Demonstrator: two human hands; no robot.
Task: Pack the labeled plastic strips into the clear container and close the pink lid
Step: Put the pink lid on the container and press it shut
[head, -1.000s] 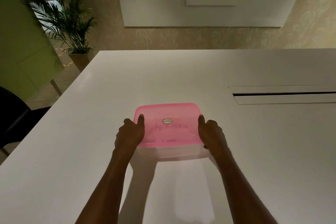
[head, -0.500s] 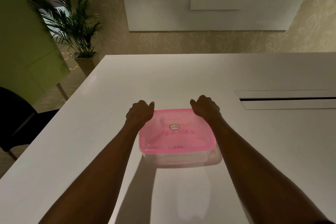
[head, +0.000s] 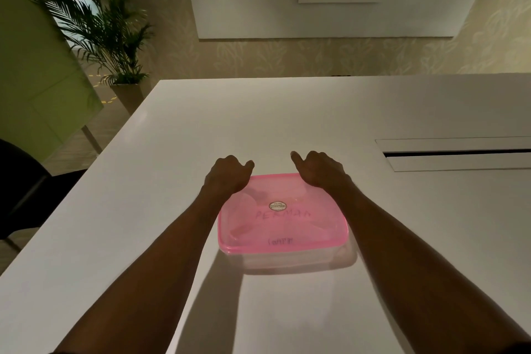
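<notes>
The pink lid (head: 283, 221) lies flat on the clear container (head: 298, 260) in the middle of the white table (head: 143, 210). A small oval sticker and faint handwriting show on the lid. My left hand (head: 227, 174) rests curled on the lid's far left corner, its thumb pointing right. My right hand (head: 317, 169) is curled on the far right corner with the thumb pointing left. Both press down on the far edge. Faint strip shapes show through the pink lid; I cannot make out their labels.
A recessed cable slot (head: 459, 154) runs along the table at the right. A potted palm (head: 106, 31) stands beyond the table's far left corner. A dark chair (head: 20, 187) sits at the left edge, next to a green panel (head: 31, 66).
Both hands slid from the lid's near side edges to its far corners a second ago. Since half a second ago they stay there, thumbs slightly more extended.
</notes>
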